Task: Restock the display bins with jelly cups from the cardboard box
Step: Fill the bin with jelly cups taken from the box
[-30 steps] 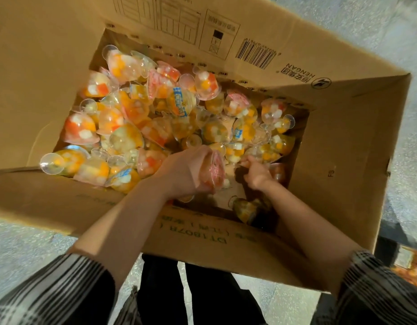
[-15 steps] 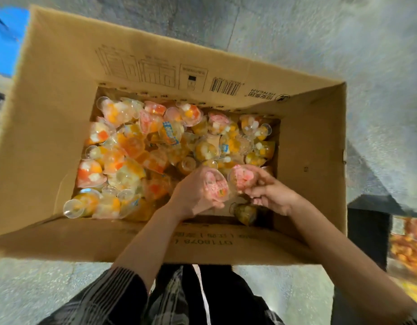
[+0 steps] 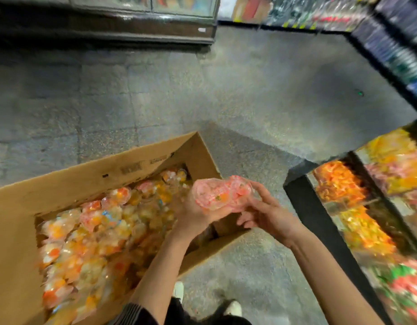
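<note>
Head view, both hands (image 3: 195,214) (image 3: 270,216) gripping pink jelly cups (image 3: 222,195), box (image 3: 62,184) left, bins (image 3: 366,207) right

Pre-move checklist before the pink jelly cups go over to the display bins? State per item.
1. Pink jelly cups lifted out of the cardboard box: ok.
2. Left hand grips the cups from below: ok.
3. Right hand on the cups: fingertips touch the right end, firmness cannot tell.
4. Count of cups held: cannot tell, the picture is blurred.
5. Display bins in view on the right, no obstacle seen on the way: ok.
6. Free room in the nearest bin: cannot tell, it already looks well filled.
</note>
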`<state>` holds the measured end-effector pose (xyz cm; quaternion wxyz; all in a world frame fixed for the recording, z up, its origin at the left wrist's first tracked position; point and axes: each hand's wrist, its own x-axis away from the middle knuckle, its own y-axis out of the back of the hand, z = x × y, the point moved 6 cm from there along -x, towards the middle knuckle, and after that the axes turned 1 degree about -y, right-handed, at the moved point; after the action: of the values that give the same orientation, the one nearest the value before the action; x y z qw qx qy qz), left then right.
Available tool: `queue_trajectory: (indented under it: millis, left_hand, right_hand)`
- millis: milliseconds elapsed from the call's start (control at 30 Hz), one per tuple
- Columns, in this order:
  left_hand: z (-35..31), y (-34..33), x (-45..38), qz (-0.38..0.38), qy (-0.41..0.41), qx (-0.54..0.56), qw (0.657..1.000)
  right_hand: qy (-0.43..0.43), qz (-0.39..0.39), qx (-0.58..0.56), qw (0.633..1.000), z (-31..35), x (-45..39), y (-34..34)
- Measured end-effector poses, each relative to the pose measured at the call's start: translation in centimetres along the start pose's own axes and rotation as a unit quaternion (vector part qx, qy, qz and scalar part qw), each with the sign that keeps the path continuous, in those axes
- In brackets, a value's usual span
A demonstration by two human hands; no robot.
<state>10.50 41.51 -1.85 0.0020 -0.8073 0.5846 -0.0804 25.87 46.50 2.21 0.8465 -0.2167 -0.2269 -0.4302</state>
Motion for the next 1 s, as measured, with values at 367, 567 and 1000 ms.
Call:
queue_trajectory:
  millis: [367, 567, 1000]
  left_hand:
    - [-9.5, -29.2, 2.9, 0.283, -0.060, 0.016, 0.957]
    - [-8.7, -47.0, 14.4, 0.355, -0.040, 0.030, 0.934]
    - [1.1, -69.9, 32.3, 0.408, 0.185, 0.107, 0.887]
  right_hand:
    - [0.208, -0.417, -0.035, 0.884, 1.3, 20.2, 18.8]
    - [0.230, -0.537, -0.180, 0.792, -6.9, 35.6, 28.6]
    - [0.242, -0.616, -0.398, 0.636, -23.8, 55.8, 44.8]
